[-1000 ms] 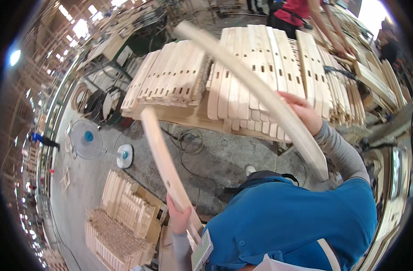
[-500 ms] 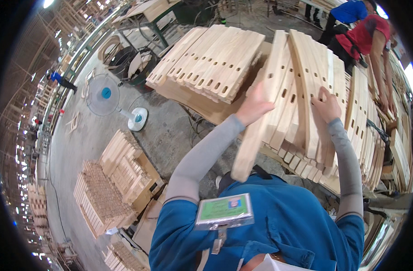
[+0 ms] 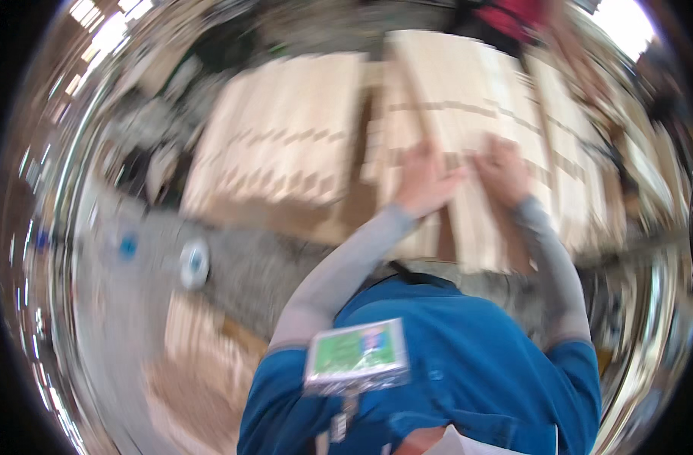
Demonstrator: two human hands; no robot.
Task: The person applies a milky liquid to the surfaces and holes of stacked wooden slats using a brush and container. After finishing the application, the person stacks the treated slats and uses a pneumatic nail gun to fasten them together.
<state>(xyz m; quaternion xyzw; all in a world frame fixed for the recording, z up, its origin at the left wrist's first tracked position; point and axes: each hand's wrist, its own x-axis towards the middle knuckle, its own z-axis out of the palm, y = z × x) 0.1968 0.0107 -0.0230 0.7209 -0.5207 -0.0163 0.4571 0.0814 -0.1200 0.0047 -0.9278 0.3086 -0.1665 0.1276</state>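
Note:
Motion blurs the view. On a wide stack of pale slotted wooden slats, both my hands rest close together near the near part of the pile. My left hand lies at the left edge of a wooden slat, its thumb pointing right. Just right of it, my right hand touches the slats with its fingers bent. Smearing hides whether either hand grips the wood. A dark gap shows between slats below my left hand. The slots form blurred rows across the stack.
A second slat stack stands to the left on the same support. A fan's white base is on the floor at left, beyond stacked wood pieces. A person in a red top is at the far right, near more slats.
My view has swung, shifting the left stack and fan. The slat my left hand held no longer sticks out toward my body. My hands are closer together.

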